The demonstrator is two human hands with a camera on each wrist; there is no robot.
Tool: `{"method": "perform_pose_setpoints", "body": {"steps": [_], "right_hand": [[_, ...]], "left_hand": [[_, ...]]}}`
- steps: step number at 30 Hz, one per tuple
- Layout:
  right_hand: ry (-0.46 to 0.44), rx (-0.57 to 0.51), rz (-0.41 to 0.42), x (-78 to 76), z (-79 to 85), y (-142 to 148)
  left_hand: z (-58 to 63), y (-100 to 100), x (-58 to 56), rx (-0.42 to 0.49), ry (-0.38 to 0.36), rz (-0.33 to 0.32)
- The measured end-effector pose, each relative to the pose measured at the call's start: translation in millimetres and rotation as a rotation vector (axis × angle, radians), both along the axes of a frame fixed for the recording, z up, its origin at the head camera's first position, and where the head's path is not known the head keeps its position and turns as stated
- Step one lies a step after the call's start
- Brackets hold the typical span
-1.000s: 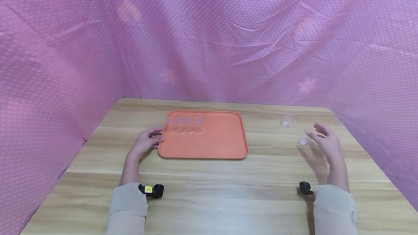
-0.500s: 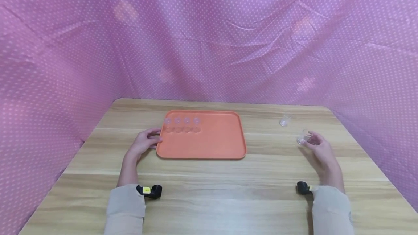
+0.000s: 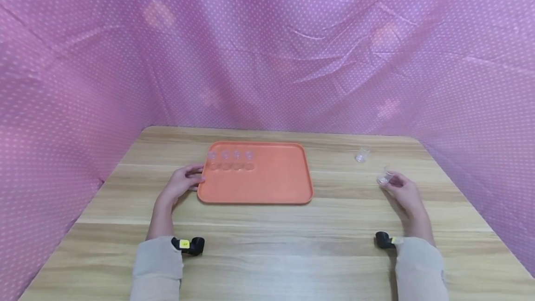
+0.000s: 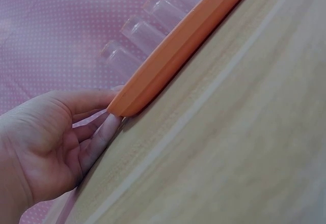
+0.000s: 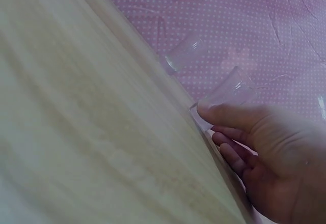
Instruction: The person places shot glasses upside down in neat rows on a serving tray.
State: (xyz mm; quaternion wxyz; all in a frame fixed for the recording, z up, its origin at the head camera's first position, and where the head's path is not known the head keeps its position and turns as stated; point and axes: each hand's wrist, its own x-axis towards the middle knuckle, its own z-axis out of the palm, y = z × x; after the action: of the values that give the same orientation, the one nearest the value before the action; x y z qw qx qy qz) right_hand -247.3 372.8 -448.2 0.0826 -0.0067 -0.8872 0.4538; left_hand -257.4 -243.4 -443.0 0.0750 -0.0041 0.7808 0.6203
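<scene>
In the head view my left hand (image 3: 179, 184) is at the left edge of an orange tray (image 3: 280, 175). The left wrist view has its thumb and fingers gripping the tray's rim (image 4: 168, 56) at a corner. Several small clear glasses (image 3: 237, 154) stand in a row on the tray's back left part. Over on the right, my right hand (image 3: 406, 195) pinches another clear glass (image 3: 383, 178) low down, thumb near its base (image 5: 224, 92). That glass is upright, at or very near the tabletop. One more clear glass (image 3: 361, 155) stands behind it.
The light wooden table (image 3: 284, 250) carries the tray and glasses. A pink dotted cloth (image 3: 267, 59) hangs around its back and sides. Black wrist cameras (image 3: 196, 245) sit on both sleeves.
My right hand has come in leftward and down to the near glass, and its fingers have closed around it. The left hand stays at the tray; the whole head view has shifted slightly.
</scene>
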Motion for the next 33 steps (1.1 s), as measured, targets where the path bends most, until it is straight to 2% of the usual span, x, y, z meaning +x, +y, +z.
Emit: {"method": "perform_pose_setpoints", "body": {"steps": [5, 15, 19, 24, 29, 33], "right_hand": [[-0.008, 0.074, -0.046, -1.6, 0.6, -3], [0.009, 0.151, -0.097, -2.7, -1.0, -6], [0.013, 0.151, -0.096, -2.2, 0.5, -6], [-0.033, 0.101, -0.105, -1.8, 5.5, -8], [-0.065, 0.047, -0.088, -2.7, 18.0, -15], [-0.029, 0.076, -0.051, -4.1, 29.3, -23]], "left_hand": [[0.5, 0, 0.7, -0.022, 0.007, -0.008], [-1.9, 0, 0.3, -0.005, -0.004, -0.003], [-1.9, 1, 0.3, -0.004, 0.002, -0.005], [-1.2, 0, 0.5, 0.001, 0.009, -0.009], [0.1, 0, 0.1, -0.028, 0.000, -0.004], [0.3, 0, -0.8, -0.031, -0.014, 0.009]]}}
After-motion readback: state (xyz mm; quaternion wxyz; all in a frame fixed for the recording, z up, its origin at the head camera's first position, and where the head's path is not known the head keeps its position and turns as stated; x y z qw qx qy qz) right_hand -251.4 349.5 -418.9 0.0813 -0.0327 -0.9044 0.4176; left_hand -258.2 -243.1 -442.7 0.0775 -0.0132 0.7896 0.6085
